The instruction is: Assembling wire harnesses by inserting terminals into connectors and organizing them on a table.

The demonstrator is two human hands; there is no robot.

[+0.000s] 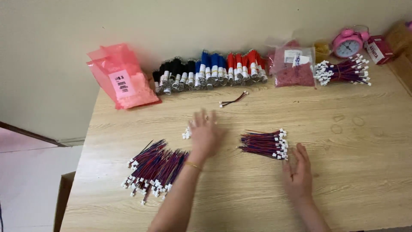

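My left hand [205, 135] lies palm down on the wooden table [343, 172] with fingers spread, blurred by motion, covering part of a small cluster of white connectors [186, 134]. My right hand [297, 172] rests flat and open, its fingertips just right of a tidy bundle of red and blue wires with white plugs [265, 144]. A larger loose pile of the same wires [154, 169] spreads out left of my left forearm. Neither hand holds anything.
A single wire [233, 101] lies alone farther back. Along the wall stand black, blue and red wire bundles [210, 71], a pink bag [122, 77], a clear bag of red parts [294, 66], another wire bundle [343, 71], a pink alarm clock [347, 43] and a red box [380, 49].
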